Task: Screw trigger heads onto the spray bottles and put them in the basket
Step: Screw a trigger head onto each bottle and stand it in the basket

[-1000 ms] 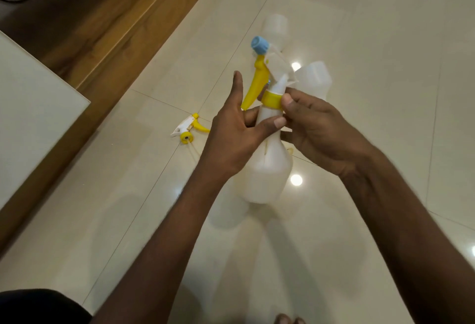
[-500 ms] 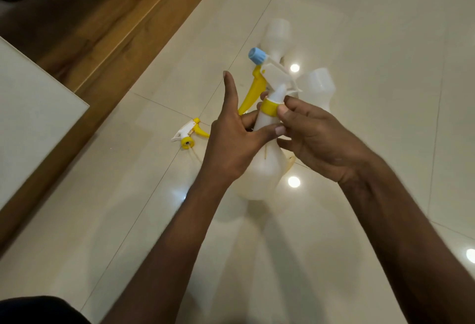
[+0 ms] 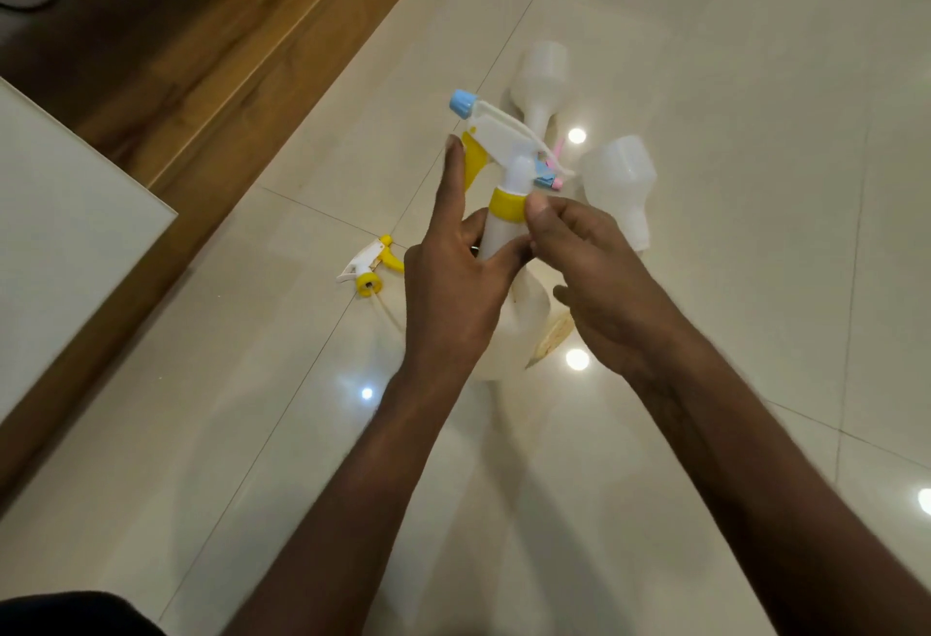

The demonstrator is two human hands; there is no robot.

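Glossy cream floor tiles (image 3: 730,55) mirror ceiling lights beside a wooden strip (image 3: 211,55) and a white tabletop (image 3: 60,232).

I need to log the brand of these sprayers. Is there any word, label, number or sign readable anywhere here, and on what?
None can be read.
Held spray bottle: plain white plastic, no print shows.
Its trigger head: no marking visible.
Two bottles lying on the floor: blank on the sides that show.
Loose trigger head on the floor: too small to tell.
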